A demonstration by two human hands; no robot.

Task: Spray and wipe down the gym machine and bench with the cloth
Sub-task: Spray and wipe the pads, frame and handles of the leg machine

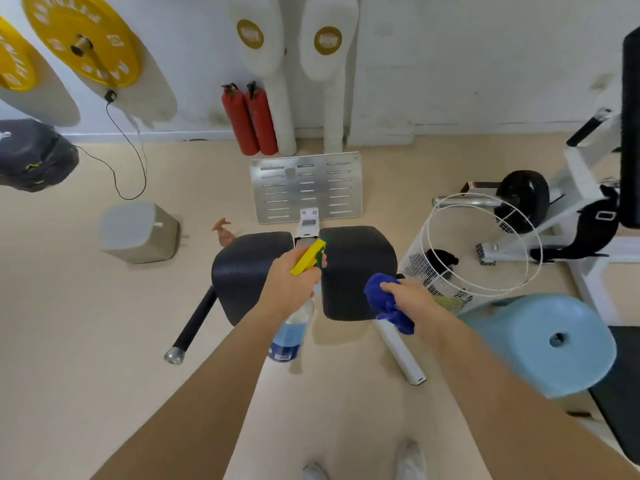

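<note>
Head view: left hand grip clamped on spray bottle, nozzle pointing to 12 o'clock between left pad and right pad of the machine. Right hand grip closed round bunched blue cloth, at 4 o'clock of the right pad. Judged: spraying step. Next calls for a trigger squeeze, then cloth flat on a pad.

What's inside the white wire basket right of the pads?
In the white wire basket, a black item lies near the bottom, and something yellow-green shows through the mesh. The mesh wall blurs the rest; can't identify either.
</note>
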